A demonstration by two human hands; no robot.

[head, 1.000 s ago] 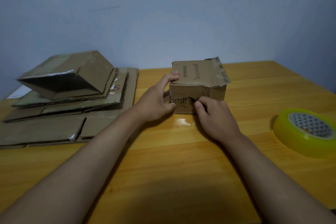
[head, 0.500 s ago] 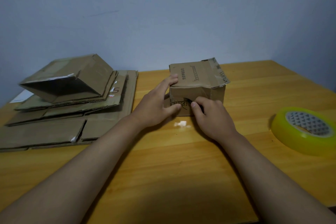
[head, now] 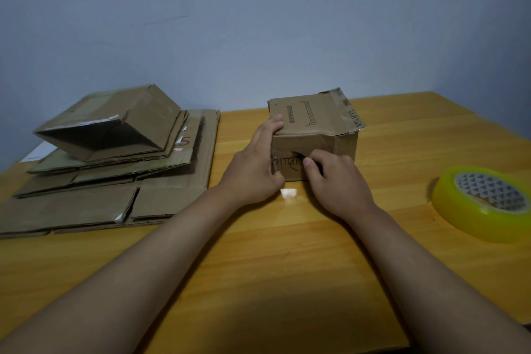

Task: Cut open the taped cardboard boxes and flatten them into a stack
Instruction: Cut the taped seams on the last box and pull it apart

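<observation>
The small taped box (head: 314, 135) sits at the table's (head: 258, 282) centre, uncut; our left hand (head: 255, 169) grips its nine-o'clock side while our right hand (head: 334, 181) pinches a dark tool against its front. At nine o'clock lies the stack (head: 109, 169), its topmost box (head: 115, 123) only half collapsed.

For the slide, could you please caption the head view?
Left hand steadies a small taped cardboard box while the right hand works a dark tool at its front.

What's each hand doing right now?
Left hand: grips the small cardboard box by its left corner.
Right hand: pinches a small dark tool against the box front.
</observation>
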